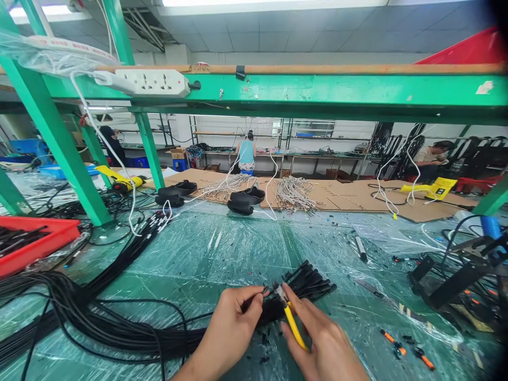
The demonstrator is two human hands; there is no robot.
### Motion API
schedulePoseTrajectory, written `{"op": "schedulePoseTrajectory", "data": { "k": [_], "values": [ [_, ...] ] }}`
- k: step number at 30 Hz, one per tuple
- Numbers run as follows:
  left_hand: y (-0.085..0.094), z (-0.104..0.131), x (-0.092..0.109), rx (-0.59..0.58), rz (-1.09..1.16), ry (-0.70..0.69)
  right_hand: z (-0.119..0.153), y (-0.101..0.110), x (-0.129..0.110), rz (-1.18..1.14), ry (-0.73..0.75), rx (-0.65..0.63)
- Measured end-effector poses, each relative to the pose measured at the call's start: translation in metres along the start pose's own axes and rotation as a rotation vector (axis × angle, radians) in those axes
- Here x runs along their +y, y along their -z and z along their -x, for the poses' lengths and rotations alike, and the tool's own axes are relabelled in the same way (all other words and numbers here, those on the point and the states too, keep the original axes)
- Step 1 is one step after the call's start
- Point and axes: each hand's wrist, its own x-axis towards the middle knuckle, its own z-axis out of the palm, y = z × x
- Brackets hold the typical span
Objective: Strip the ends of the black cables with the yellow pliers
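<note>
Left hand (234, 323): thumb and forefinger pinched together on a thin black cable (265, 290), of which only a short tip is seen past the fingertips. Right hand (317, 333): fingers closed round yellow-handled cutters (292, 323). Cutters' long axis slanted; nose pointed away and to the left, toward the pinched tip, just beside it; handles run back into the right palm. Gap between blades cannot be told. Black cable bundle (174, 341) passed beneath both hands, laid left to right; its fanned ends (313, 283) are pointed right and away, just beyond the right fingers. Black scraps (264, 338) scattered below the grip on plastic-covered green tabletop (222, 254). Red tray (71, 228) placed far left; cardboard sheets (337, 197) laid along the back.
</note>
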Motion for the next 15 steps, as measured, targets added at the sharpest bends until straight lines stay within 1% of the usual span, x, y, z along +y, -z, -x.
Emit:
{"op": "schedulePoseTrajectory", "data": {
  "k": [2, 5, 8, 12, 15],
  "values": [
    [0.0007, -0.0012, -0.0023, 0.015, 0.048, 0.035, -0.0009, 0.0006, -0.0012, -0.045, -0.032, 0.059],
    [0.0020, -0.0019, -0.0054, 0.002, 0.143, 0.112, -0.0027, 0.0038, -0.0046, -0.008, -0.016, 0.131],
    [0.0021, -0.0019, -0.0079, -0.034, 0.233, 0.151, -0.0040, 0.0067, -0.0068, 0.048, 0.018, 0.144],
    [0.0016, -0.0014, -0.0103, -0.032, 0.296, 0.119, -0.0035, 0.0064, -0.0069, 0.097, 0.043, 0.143],
    [0.0008, -0.0012, -0.0111, 0.011, 0.308, 0.094, -0.0028, 0.0046, -0.0065, 0.108, 0.049, 0.133]
  ]
}}
